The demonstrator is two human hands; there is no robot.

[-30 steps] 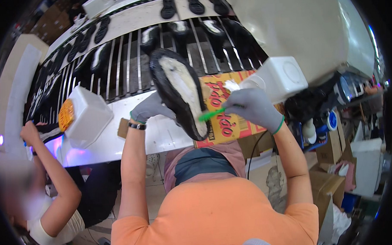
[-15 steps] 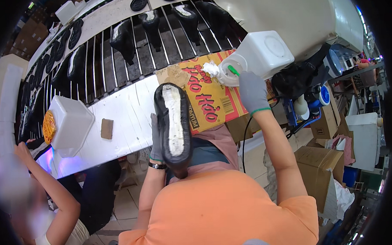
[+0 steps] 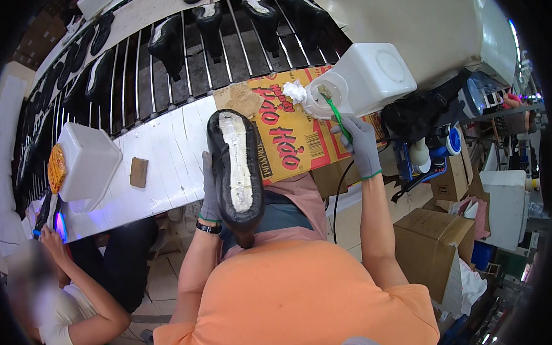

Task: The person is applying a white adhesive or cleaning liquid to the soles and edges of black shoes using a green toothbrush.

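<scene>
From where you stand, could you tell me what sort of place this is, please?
Most likely a shoe factory line. The left hand holds a black shoe sole up, the right hand dips a green brush into a white tub, and more black shoes sit on a barred rack behind.

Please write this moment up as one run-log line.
left hand: holds black shoe, sole up | right hand: dips green brush into white jug | bench: cardboard sheet

Beyond left grip: white worktop (image 3: 166,158) w/ small brown block (image 3: 138,172), white tub (image 3: 88,162). Above: rod rack (image 3: 181,60) w/ black shoes (image 3: 165,45). Right of right grip: cardboard boxes (image 3: 434,249). Lower left: seated co-worker (image 3: 74,301).
</scene>
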